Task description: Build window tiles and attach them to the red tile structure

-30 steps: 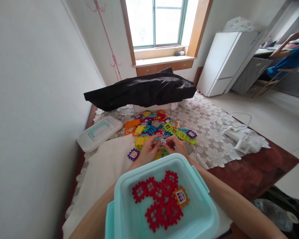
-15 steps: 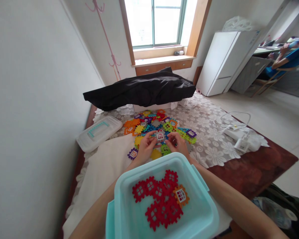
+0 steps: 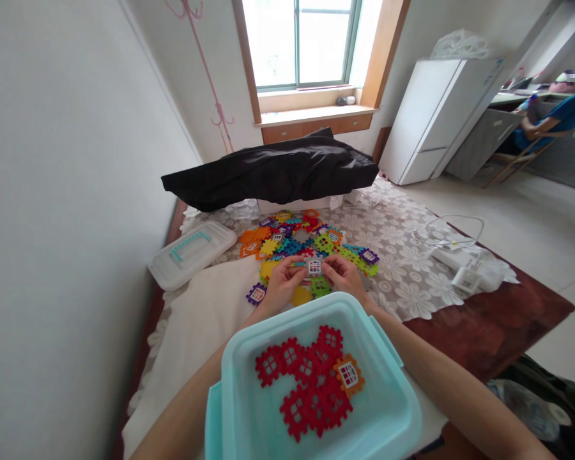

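Observation:
A grey interlocking building tile [image 3: 314, 266] with a white window insert is gripped at its two sides, just above the heap. On its left edge the fingers of my left hand [image 3: 285, 281] are closed. My right hand [image 3: 344, 275] pinches the right edge. Behind and below them spreads a pile of colourful interlocking tiles [image 3: 301, 237], with a green tile [image 3: 320, 287] and a yellow piece [image 3: 301, 296] just under my hands. Nearer to me, a light turquoise bin [image 3: 249, 418] holds several red window tiles [image 3: 306, 383] and an orange tile [image 3: 349, 375] with a white window.
A clear lid [image 3: 191, 254] with a turquoise handle lies at left. Black cloth [image 3: 273, 169] covers something behind the pile. A white charger and cable [image 3: 467, 279] rest at right. Beyond the white fridge [image 3: 441, 121], a person in blue [image 3: 568, 115] sits at a counter.
My right hand has come in to the grey tile and now grips its right edge. The tile has shifted slightly right and down. The seated person's arm has lowered.

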Tool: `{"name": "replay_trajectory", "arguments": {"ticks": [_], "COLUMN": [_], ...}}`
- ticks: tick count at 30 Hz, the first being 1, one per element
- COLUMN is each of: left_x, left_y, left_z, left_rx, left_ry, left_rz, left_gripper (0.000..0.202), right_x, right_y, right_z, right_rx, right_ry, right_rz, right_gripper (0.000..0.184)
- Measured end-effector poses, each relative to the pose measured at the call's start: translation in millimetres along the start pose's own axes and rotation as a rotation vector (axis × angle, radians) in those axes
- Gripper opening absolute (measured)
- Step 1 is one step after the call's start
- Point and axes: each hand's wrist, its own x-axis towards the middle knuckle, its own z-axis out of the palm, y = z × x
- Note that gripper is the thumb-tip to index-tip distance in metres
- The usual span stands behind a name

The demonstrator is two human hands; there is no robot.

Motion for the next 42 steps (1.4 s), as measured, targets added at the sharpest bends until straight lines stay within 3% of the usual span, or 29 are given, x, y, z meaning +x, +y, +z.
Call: {"name": "replay_trajectory", "arguments": {"ticks": [6, 12, 15, 23, 30, 33, 37, 42], "left_x": [-2.3, -4.6, -4.3, -4.3, -3.5, -3.6, -4.3, -3.7], "left_y": [8.2, 12.4, 12.1, 10.9, 6.2, 5.8, 8.6, 10.0], "left_z": [2.3, 5.2, 6.0, 7.7, 5.1, 4.7, 6.0, 7.9], "left_rx": [0.018, 0.033, 0.037, 0.07, 0.095, 0.1, 0.099, 0.107], "left_ry": [0.021, 0.048, 0.034, 0.009, 0.002, 0.011, 0.023, -0.002], "left_rz": [0.021, 0.051, 0.051, 0.072, 0.084, 0.076, 0.064, 0.079], "left_gripper": [0.039, 0.037, 0.038, 0.034, 0.034, 0.034, 0.035, 0.035], "right_x": [-3.2, -14.7, -16.6, -14.7, -12.8, -10.7, -11.5, -13.9], "right_y": [-21.5, -47.3, -51.7, -50.6, -51.3, -50.3, -48.7, -44.2], "right_z": [-6.9, -20.9, -25.2, -27.6, -25.4, -23.9, -22.0, -21.3], "right_rx": [0.294, 0.438, 0.415, 0.355, 0.342, 0.315, 0.332, 0.346], "right_ry": [-0.036, -0.49, -0.59, -0.682, -0.763, -0.788, -0.76, -0.661], "right_rz": [0.06, 0.131, 0.088, 0.005, -0.09, -0.156, -0.121, -0.094], "right_gripper": [0.042, 0.044, 0.039, 0.032, 0.014, 0.021, 0.033, 0.03]}}
